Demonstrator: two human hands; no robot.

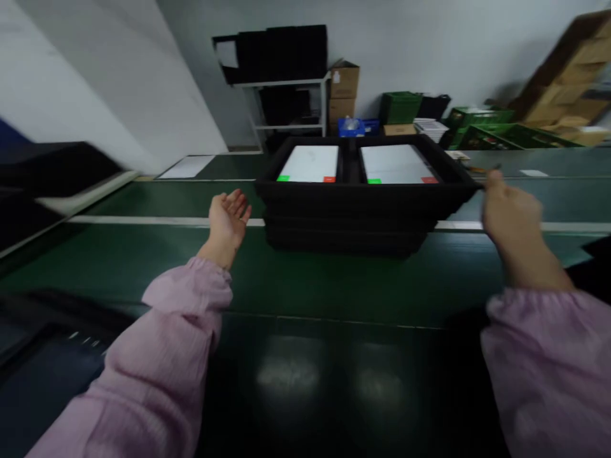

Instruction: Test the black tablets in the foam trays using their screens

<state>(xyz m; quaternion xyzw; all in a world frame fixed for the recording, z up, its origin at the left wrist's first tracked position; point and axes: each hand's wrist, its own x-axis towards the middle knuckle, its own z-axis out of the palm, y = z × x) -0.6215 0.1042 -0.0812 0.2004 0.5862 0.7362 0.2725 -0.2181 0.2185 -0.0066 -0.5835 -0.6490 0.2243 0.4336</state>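
A stack of black trays stands in front of me on the green conveyor belt. In the top tray lie two flat devices with lit white screens, a left one and a right one. Each screen has a green and a red patch along its near edge. My left hand is open beside the left side of the stack, palm up and apart from it. At the top tray's right corner, my right hand is closed, its fingers curled at the rim and partly hidden.
Black trays sit at the left, and a dark case is at the lower left. A white sheet lies beyond the belt. Behind are a shelf with black boxes, cartons and green crates.
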